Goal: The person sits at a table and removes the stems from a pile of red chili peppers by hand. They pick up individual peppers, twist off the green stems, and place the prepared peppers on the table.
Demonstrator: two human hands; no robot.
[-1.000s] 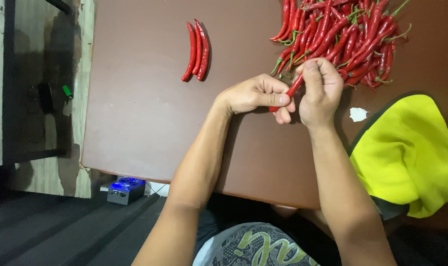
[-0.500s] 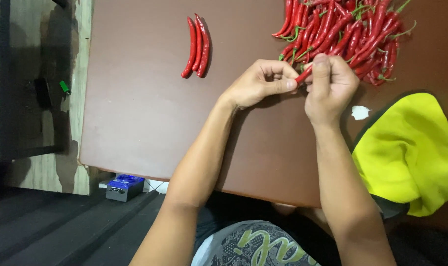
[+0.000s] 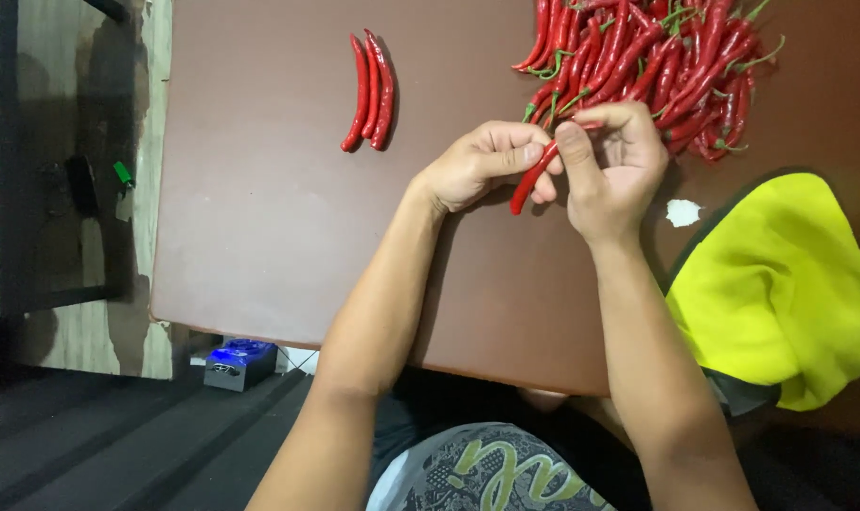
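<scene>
Both of my hands hold one long red chili [image 3: 530, 180] above the brown table [image 3: 259, 218]. My left hand [image 3: 482, 166] pinches its middle, and my right hand [image 3: 614, 166] grips its upper end with thumb and fingers. Just beyond my hands lies a pile of several red chilies with green stems [image 3: 647, 66]. Three stemless red chilies [image 3: 369, 93] lie side by side to the left of the pile.
A bright yellow cloth [image 3: 780, 284] lies at the table's right edge, with a small white scrap [image 3: 682, 212] beside it. A blue box [image 3: 240, 361] sits on the floor under the table's near edge. A dark shelf [image 3: 61, 170] stands at left.
My hands have lifted slightly toward the pile, and the chili now hangs more steeply between them, its tip pointing down-left.
</scene>
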